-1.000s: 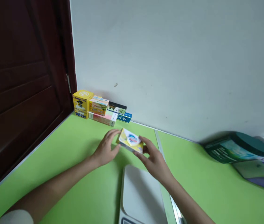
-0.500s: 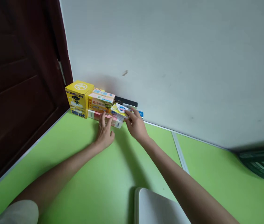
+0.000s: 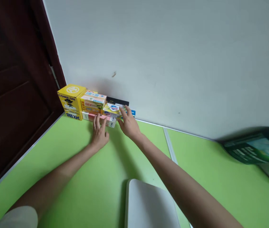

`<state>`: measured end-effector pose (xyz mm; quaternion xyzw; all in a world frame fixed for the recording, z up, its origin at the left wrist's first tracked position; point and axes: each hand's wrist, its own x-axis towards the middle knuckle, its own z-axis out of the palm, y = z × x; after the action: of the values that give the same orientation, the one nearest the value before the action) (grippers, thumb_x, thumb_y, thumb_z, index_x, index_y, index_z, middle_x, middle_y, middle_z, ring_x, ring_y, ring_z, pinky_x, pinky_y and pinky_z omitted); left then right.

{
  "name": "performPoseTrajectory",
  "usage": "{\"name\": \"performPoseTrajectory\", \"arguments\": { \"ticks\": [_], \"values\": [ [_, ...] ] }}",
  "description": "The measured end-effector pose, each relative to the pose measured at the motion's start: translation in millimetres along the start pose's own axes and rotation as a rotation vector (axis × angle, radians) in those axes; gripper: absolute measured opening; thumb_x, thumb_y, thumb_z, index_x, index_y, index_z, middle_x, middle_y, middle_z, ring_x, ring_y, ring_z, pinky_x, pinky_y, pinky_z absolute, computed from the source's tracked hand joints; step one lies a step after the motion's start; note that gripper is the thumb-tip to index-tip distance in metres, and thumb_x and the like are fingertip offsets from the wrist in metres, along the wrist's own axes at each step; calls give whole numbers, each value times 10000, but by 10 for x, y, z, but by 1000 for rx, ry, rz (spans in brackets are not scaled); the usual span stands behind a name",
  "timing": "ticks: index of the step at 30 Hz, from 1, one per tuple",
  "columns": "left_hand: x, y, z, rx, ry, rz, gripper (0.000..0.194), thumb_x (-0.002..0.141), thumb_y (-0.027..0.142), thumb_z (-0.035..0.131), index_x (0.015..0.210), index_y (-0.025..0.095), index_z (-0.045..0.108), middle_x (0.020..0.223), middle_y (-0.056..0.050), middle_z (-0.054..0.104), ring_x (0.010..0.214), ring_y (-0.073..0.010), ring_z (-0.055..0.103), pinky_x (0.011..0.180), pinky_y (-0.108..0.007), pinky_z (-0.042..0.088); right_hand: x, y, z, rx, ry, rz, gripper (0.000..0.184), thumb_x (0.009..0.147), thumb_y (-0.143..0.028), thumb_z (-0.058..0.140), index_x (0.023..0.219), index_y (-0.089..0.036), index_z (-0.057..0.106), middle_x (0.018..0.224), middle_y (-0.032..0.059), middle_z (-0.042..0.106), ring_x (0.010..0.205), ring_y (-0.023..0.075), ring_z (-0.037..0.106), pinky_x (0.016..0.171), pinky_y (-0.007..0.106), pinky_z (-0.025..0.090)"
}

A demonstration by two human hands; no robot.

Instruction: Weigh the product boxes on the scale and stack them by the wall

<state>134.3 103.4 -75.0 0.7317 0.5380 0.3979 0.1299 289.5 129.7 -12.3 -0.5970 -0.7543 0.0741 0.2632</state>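
Note:
Stacked small cartons stand against the wall. My left hand (image 3: pixel 99 134) is open, its outstretched fingertips at the front of a pink and white box (image 3: pixel 112 123) in the lower row. Above that box sits an orange and pink carton (image 3: pixel 92 105). To its right a white and yellow soap box (image 3: pixel 112 107) lies flat on the lower boxes. My right hand (image 3: pixel 130 125) is at this soap box's right end, fingers apart over the top and thumb near the front edge. Behind it a black box (image 3: pixel 117 100) leans by the wall, and a blue box end (image 3: pixel 133 113) shows past my fingers.
Yellow cartons (image 3: pixel 70 101) form the stack's left end, near the dark red door (image 3: pixel 13 85). A white rounded-corner object (image 3: pixel 148 202) rests on the green surface (image 3: pixel 77 186) close to me. At the right is a blurred dark green package (image 3: pixel 250 148).
The soap box, tilted in my right hand before, now lies flatter beside the orange carton. My right fingers have spread and loosened. The view has shifted right; my left hand stays at the lower box.

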Motion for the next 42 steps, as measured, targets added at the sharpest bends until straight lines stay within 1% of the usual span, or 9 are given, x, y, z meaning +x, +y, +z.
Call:
{"name": "performPoseTrajectory", "arguments": {
  "ticks": [5, 9, 12, 16, 19, 24, 28, 35, 42],
  "values": [
    [-459, 509, -324, -18, -223, 146, 483, 748, 52, 492, 1219, 158, 522, 1455, -142, 335, 1417, -302, 192, 1141, -528, 242, -900, 18, -564, 105, -124, -62, 345, 874, -187, 461, 1189, -119, 586, 1191, 167, 615, 1120, 304, 568, 960, 498, 470],
    [-863, 1272, -594, -73, -562, 344, 216, 777, 181, 564, 986, 195, 617, 1224, -109, 580, 1314, -299, 368, 1113, -566, 257, -1903, -129, -1090, 310, -322, -100, 260, 884, -168, 439, 1032, -189, 652, 999, 100, 682, 961, 229, 621, 858, 414, 521],
    [-1121, 1859, -728, -72, -793, 503, 108, 779, 248, 584, 688, 191, 585, 846, -40, 637, 956, -229, 585, 1098, -565, 256, -2519, -327, -1500, 453, -419, -72, 247, 883, -140, 435, 898, -198, 674, 878, 68, 679, 847, 184, 624, 783, 333, 530],
    [-1460, 2410, -686, -126, -1055, 602, 199, 757, 202, 584, 564, 184, 539, 611, 17, 551, 641, -140, 548, 934, -397, 452, -3116, -334, -1950, 569, -543, -23, 313, 877, -99, 427, 892, -240, 706, 873, 29, 700, 828, 169, 652, 756, 303, 539],
    [-1658, 2617, -424, -100, -1062, 591, 110, 780, 218, 574, 856, 181, 644, 880, -57, 658, 844, -215, 615, 855, -386, 496, -3500, 1, -2117, 477, -460, 83, 355, 864, -106, 450, 1073, -283, 675, 1033, 30, 699, 968, 194, 647, 867, 360, 525],
    [-1808, 2748, 229, 81, -1000, 467, 772, 658, 268, 734, 1344, 123, 411, 1388, -213, 444, 1287, -384, 408, 1010, -507, 411, -3972, 762, -2014, 201, -166, 298, 600, 755, -214, 624, 1339, -238, 486, 1369, 111, 528, 1260, 305, 485, 1028, 525, 410],
    [-1851, 2800, 439, 138, -1001, 465, 565, 671, 196, 672, 1203, 96, 511, 1125, -178, 596, 1056, -341, 554, 873, -467, 491, -4088, 962, -1850, 216, -214, 334, 660, 719, -183, 640, 1354, -181, 459, 1364, 149, 524, 1228, 321, 513, 1012, 516, 430],
    [-1492, 2578, -285, 27, -881, 485, 617, 677, 243, 643, 1260, 161, 457, 1195, -134, 573, 1092, -309, 536, 926, -459, 469, -3714, 564, -1838, 300, -117, 191, 538, 796, -299, 622, 1304, -232, 458, 1299, 119, 556, 1166, 293, 544, 943, 478, 480],
    [-1367, 1745, -964, 121, -906, 228, 757, 727, 264, 598, 1413, 176, 290, 1439, -132, 412, 1316, -287, 383, 1104, -462, 327, -3101, -17, -1215, 415, -193, 70, 678, 779, -255, 646, 1380, -210, 337, 1389, 130, 462, 1257, 270, 461, 1036, 467, 415]
  ]
}}
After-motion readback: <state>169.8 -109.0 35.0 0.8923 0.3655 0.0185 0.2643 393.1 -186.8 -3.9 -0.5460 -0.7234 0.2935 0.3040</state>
